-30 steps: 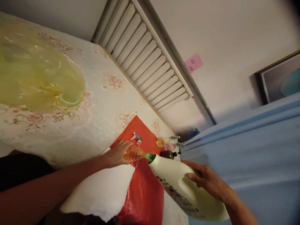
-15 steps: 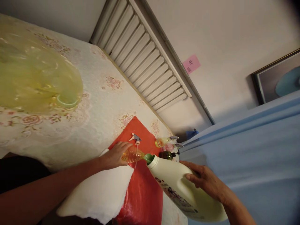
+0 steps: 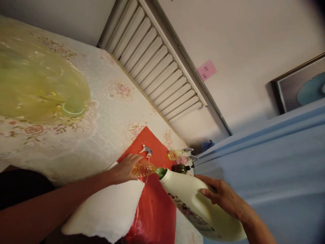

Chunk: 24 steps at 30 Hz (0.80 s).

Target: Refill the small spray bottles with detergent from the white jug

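My left hand (image 3: 128, 168) is closed around a clear bottle (image 3: 144, 169) with amber liquid. With my right hand (image 3: 219, 191) I grip a large pale green jug (image 3: 198, 200), tilted so that its green spout (image 3: 161, 173) meets the bottle's mouth. Whether liquid is flowing I cannot tell. A grey and white spray trigger (image 3: 147, 150) with its thin tube lies on the red sheet (image 3: 154, 200), just beyond the bottle. White paper towel (image 3: 109, 210) lies under my left forearm.
Behind the jug's neck stand a spray bottle with yellow liquid (image 3: 175, 154), a pinkish one (image 3: 183, 160) and a dark green bottle (image 3: 179, 168). A yellowish plastic bag (image 3: 38, 81) occupies the left of the flowered tablecloth (image 3: 106, 115). A radiator (image 3: 157, 67) borders the table; a blue curtain (image 3: 274, 162) hangs at right.
Almost nothing differs. Both hands, the bottle and the jug keep their places, with the spout still at the bottle's mouth.
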Each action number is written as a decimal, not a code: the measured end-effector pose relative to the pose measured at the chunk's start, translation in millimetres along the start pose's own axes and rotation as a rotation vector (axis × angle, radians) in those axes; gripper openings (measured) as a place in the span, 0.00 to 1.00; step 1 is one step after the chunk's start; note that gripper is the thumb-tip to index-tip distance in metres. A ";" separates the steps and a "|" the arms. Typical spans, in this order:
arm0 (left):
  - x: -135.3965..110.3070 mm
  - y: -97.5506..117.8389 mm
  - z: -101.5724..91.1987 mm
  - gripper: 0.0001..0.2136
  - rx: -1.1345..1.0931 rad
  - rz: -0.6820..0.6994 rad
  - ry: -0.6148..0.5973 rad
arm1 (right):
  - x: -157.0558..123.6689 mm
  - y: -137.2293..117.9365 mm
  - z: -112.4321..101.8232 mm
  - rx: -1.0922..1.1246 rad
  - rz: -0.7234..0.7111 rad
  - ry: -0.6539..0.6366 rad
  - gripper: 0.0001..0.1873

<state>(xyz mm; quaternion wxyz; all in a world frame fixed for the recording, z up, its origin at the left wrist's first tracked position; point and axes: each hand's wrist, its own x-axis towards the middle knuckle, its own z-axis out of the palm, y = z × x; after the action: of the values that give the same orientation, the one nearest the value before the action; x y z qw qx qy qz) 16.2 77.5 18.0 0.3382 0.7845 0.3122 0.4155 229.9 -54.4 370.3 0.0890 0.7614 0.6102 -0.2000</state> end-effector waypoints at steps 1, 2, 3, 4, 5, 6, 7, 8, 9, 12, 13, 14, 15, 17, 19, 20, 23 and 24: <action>0.0 0.5 -0.6 0.36 0.003 0.002 -0.003 | 0.1 0.3 0.0 -0.004 0.000 0.002 0.33; 0.0 1.1 -1.3 0.36 0.005 0.004 -0.008 | 0.2 0.6 -0.1 -0.009 0.000 0.004 0.33; 0.1 1.7 -2.2 0.36 0.007 0.005 -0.013 | 0.4 0.8 -0.1 -0.013 -0.001 0.004 0.33; 0.1 2.2 -2.9 0.36 0.006 0.005 -0.018 | 0.6 1.1 -0.2 -0.018 0.000 0.004 0.33; 0.0 2.4 -3.4 0.36 0.004 0.005 -0.022 | 0.7 1.3 -0.3 -0.023 0.000 0.004 0.33; -0.1 2.5 -3.6 0.36 0.002 0.006 -0.022 | 0.8 1.5 -0.3 -0.027 0.001 0.005 0.33; -0.2 2.2 -3.5 0.36 0.000 0.007 -0.021 | 0.9 1.6 -0.4 -0.030 0.001 0.005 0.33; -0.3 1.8 -3.1 0.36 -0.001 0.008 -0.019 | 0.9 1.7 -0.5 -0.032 0.001 0.005 0.32; -0.4 1.4 -2.5 0.36 -0.001 0.008 -0.016 | 0.9 1.7 -0.5 -0.032 0.001 0.003 0.32; -0.3 1.3 -1.5 0.37 -0.002 0.004 -0.008 | 0.8 1.7 -0.5 -0.030 -0.002 -0.001 0.32; -0.2 2.0 -1.7 0.37 -0.002 0.002 -0.007 | 0.7 1.5 -0.5 -0.027 -0.004 0.001 0.32; 0.1 3.0 -2.4 0.36 -0.001 0.001 -0.008 | 0.7 1.4 -0.5 -0.024 -0.006 0.004 0.32; 0.3 4.1 -3.3 0.36 0.002 0.000 -0.010 | 0.7 1.1 -0.6 -0.020 -0.007 0.006 0.32; 0.7 6.2 -5.2 0.35 0.006 -0.001 -0.019 | 0.7 0.5 -1.0 -0.010 -0.007 0.008 0.32; 1.0 6.9 -6.4 0.35 0.003 0.004 -0.027 | 0.8 -0.1 -1.3 -0.001 -0.004 0.007 0.33; 1.0 6.6 -6.4 0.35 0.001 0.008 -0.027 | 0.9 -0.2 -1.5 0.001 -0.004 0.006 0.33; 1.0 4.3 -4.7 0.35 -0.003 0.015 -0.015 | 1.2 -0.1 -1.6 0.003 -0.013 0.002 0.33; 1.0 3.5 -4.0 0.35 -0.003 0.015 -0.014 | 1.3 0.1 -1.6 0.004 -0.015 0.000 0.33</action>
<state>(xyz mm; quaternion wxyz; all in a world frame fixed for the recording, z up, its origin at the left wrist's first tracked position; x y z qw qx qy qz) 13.9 77.4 22.9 0.3385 0.7893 0.3034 0.4127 230.6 -52.6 371.2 0.0859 0.7569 0.6157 -0.2018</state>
